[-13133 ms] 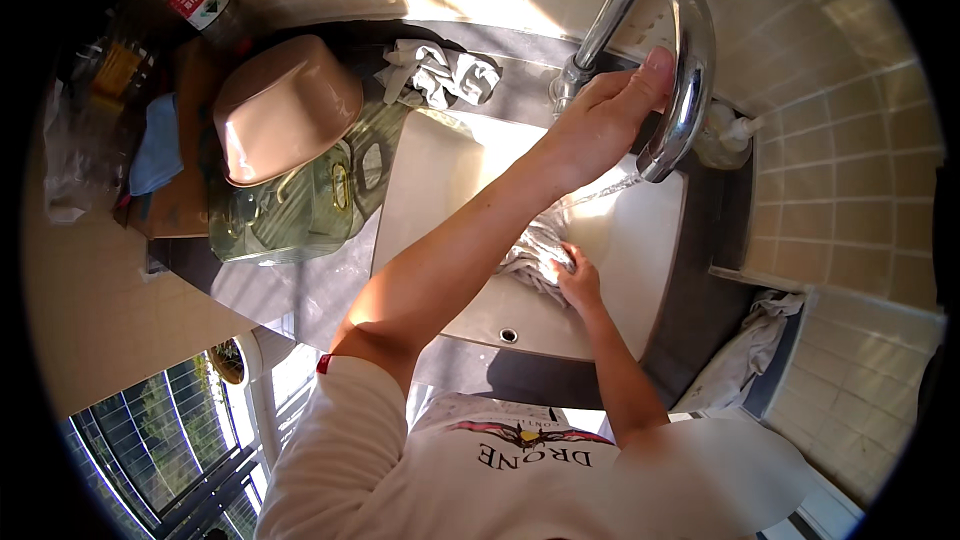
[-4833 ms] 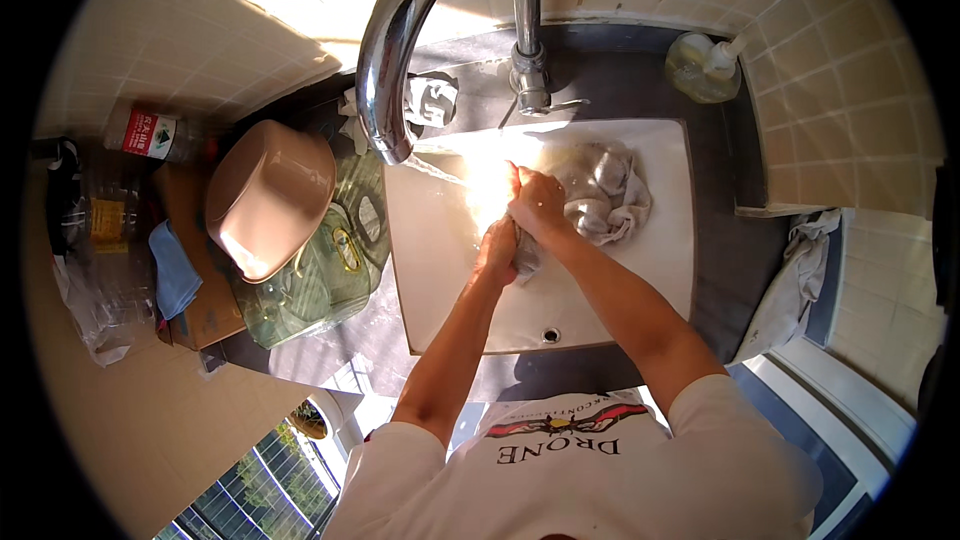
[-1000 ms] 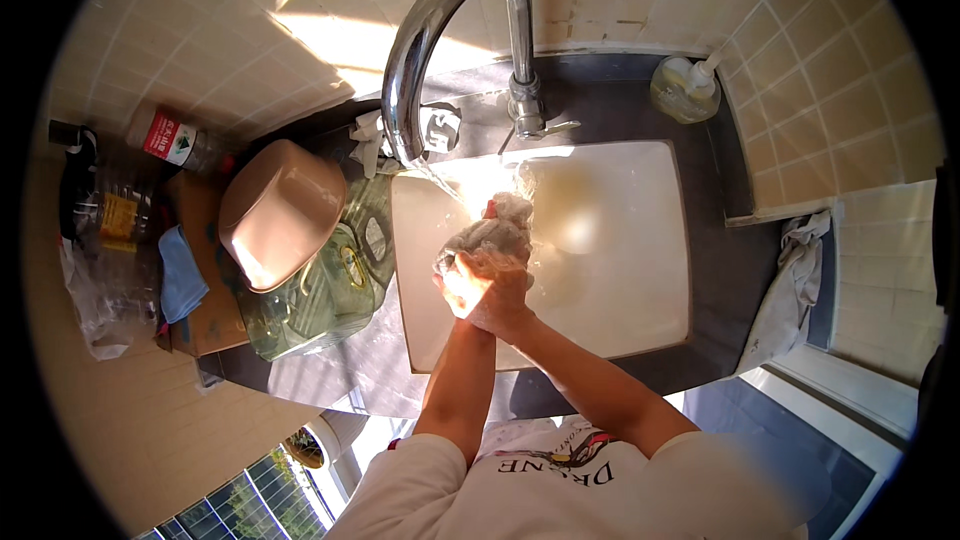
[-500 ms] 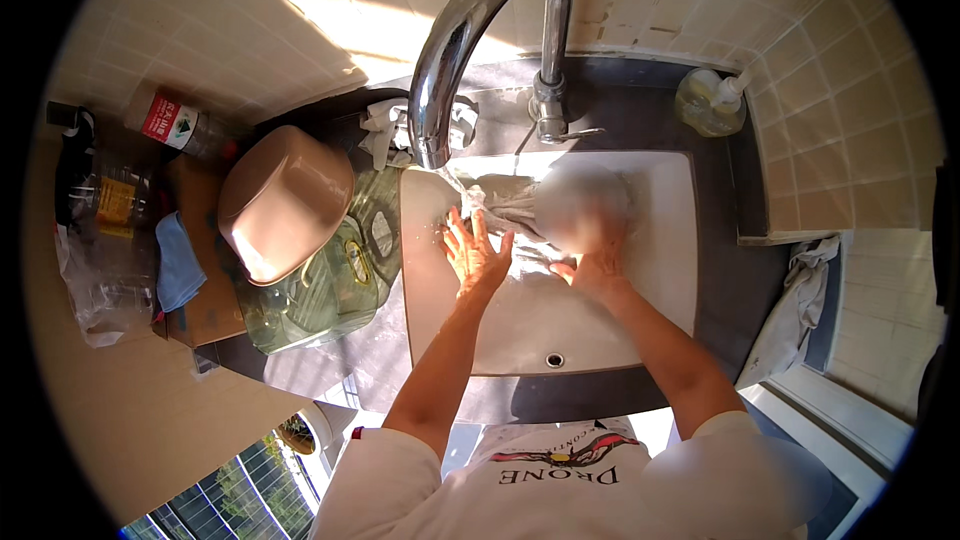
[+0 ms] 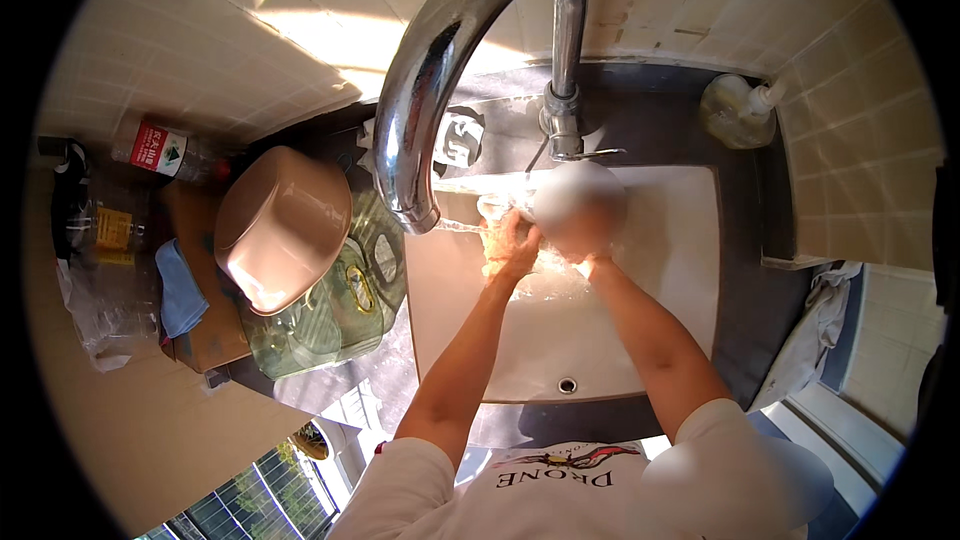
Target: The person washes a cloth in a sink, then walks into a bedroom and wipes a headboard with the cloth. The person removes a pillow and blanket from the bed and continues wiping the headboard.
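Two hands at work | left hand (image 5: 512,245) and right hand (image 5: 585,252) both bunched around a pale, wet cloth (image 5: 530,262) over the white rectangular ceramic sink (image 5: 690,270), beside the curved chrome tap (image 5: 440,70) | cloth likely soft, sodden, heavy with water, slippery; best held in a full fist round the wad.

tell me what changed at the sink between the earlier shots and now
Half a second ago both hands pressed a pale cloth spread in the sink. Now the left hand and right hand have drawn together up under the tap, close to a pale rounded thing, blurred. The cloth is no longer spread out. The brown bowl and soap dispenser stayed put.
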Motion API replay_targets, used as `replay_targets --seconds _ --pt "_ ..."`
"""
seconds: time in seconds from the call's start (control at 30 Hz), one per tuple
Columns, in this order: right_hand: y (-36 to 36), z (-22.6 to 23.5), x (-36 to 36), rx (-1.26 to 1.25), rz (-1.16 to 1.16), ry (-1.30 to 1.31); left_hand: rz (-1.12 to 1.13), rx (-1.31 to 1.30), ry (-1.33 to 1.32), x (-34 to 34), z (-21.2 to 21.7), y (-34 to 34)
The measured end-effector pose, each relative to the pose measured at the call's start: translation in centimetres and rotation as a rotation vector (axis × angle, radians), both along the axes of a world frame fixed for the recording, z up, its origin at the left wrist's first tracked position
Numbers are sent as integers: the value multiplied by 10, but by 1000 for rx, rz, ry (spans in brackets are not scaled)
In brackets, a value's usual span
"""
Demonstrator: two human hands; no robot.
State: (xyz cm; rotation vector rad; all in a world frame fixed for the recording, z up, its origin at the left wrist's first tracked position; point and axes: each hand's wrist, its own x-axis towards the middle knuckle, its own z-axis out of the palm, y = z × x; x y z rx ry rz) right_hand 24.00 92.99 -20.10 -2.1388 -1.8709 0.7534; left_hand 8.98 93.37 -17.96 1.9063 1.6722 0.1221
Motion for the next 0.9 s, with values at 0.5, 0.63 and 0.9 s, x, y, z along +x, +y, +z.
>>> replay_targets --seconds 0.5,0.63,0.9 --pt "-47 116 -109 560 -23 185 675 -1144 -1911 -7 25 -4" --pt "10 91 -88 451 -416 280 858 -714 -1743 -12 36 -21" --pt "-68 58 29 189 135 -232 188 126 205 -36 60 -25"
